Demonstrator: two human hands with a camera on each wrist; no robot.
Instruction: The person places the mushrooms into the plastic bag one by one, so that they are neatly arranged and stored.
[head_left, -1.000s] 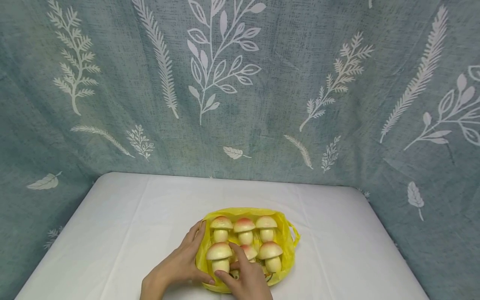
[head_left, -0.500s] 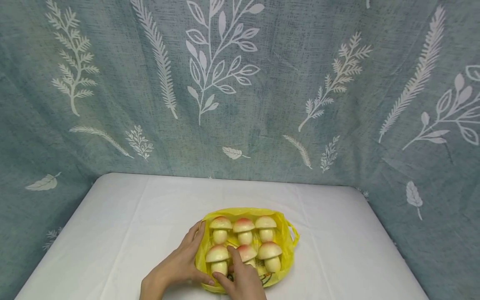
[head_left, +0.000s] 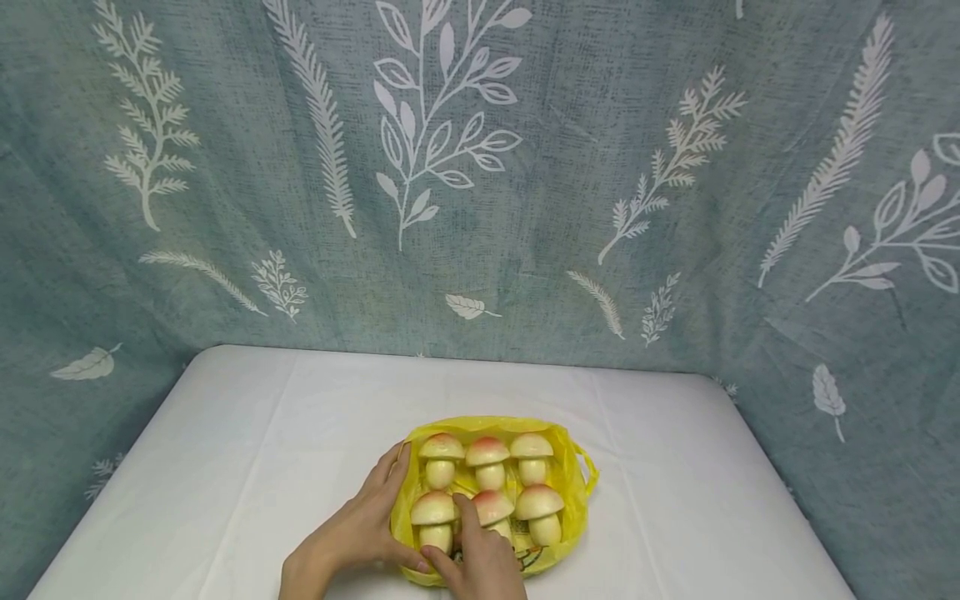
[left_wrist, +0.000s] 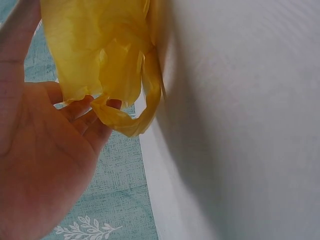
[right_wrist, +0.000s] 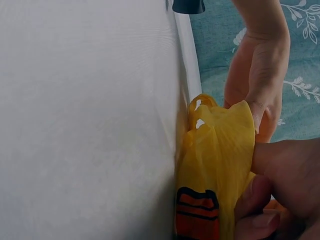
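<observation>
A yellow plastic bag point(head_left: 576, 508) stands wide open at the front middle of the white table. Inside it, several cream mushrooms with red-blushed caps stand in two rows. My left hand point(head_left: 367, 517) holds the bag's left side, fingers along the outside and thumb low at the front. Reaching in over the front rim, my right hand point(head_left: 483, 558) grips the front-left mushroom point(head_left: 432, 510), thumb at its stem and index finger beside its cap. Its other fingers are partly hidden. The front-middle mushroom point(head_left: 492, 507) is right beside the index finger. In the left wrist view a bag handle point(left_wrist: 132, 125) hangs across my left fingers.
White cloth point(head_left: 247, 467) covers the table on both sides of the bag. Behind it hangs a blue-green curtain point(head_left: 547, 192) with white leaf patterns. A second bag handle point(head_left: 588, 468) sticks out to the right. A dark rounded object point(right_wrist: 188, 6) shows at the right wrist view's top.
The front-left mushroom has shifted slightly left and down in the bag, my right hand moving left with it. The front-middle mushroom shows more now. My left hand stays on the bag.
</observation>
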